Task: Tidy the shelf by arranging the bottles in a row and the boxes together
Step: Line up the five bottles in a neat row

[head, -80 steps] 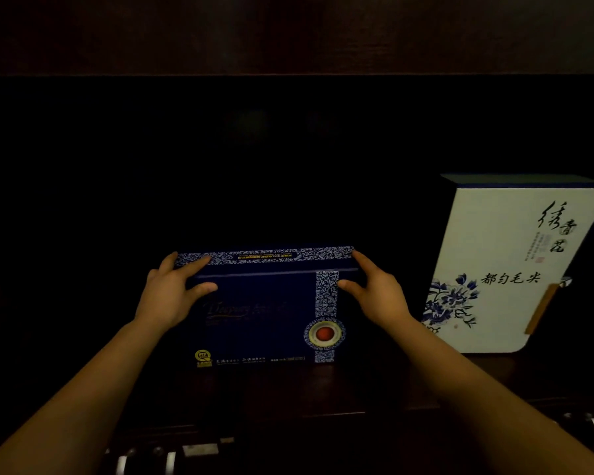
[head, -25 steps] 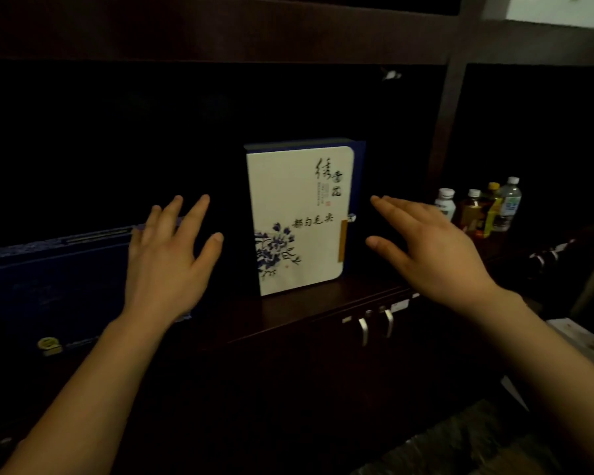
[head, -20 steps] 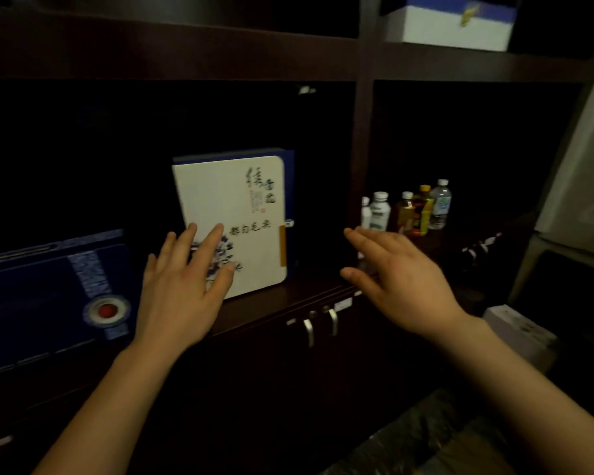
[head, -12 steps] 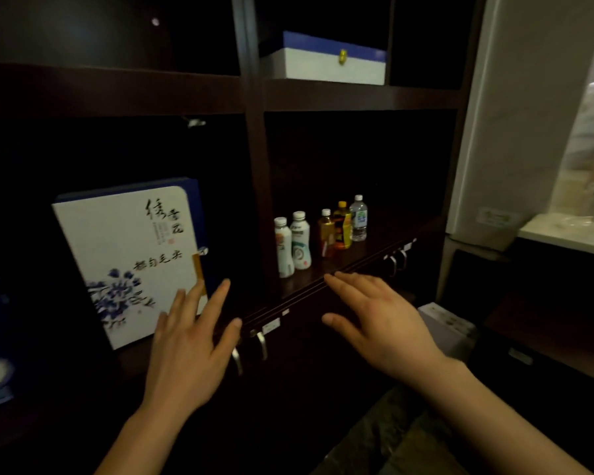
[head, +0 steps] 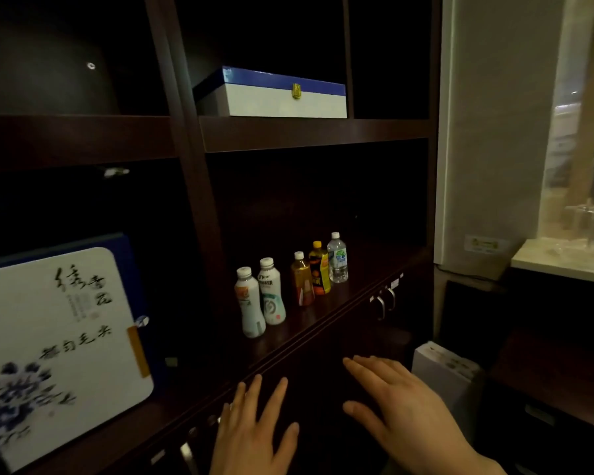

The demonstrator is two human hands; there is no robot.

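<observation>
Both hands are hovering palm-down, fingers spread, holding nothing: left hand [head: 254, 433] at six o'clock, right hand [head: 402, 402] at five. The bottles [head: 288, 286] are standing in a row at centre; the white floral box [head: 59, 347] is standing upright at nine.

Two metal door handles [head: 384, 304] hang side by side on the dark cabinet front below the shelf edge. Right of the cabinet stands a pale wall panel [head: 494, 132], with a light countertop [head: 563, 265] beyond it. A white carton [head: 443, 368] sits low on the floor.
</observation>
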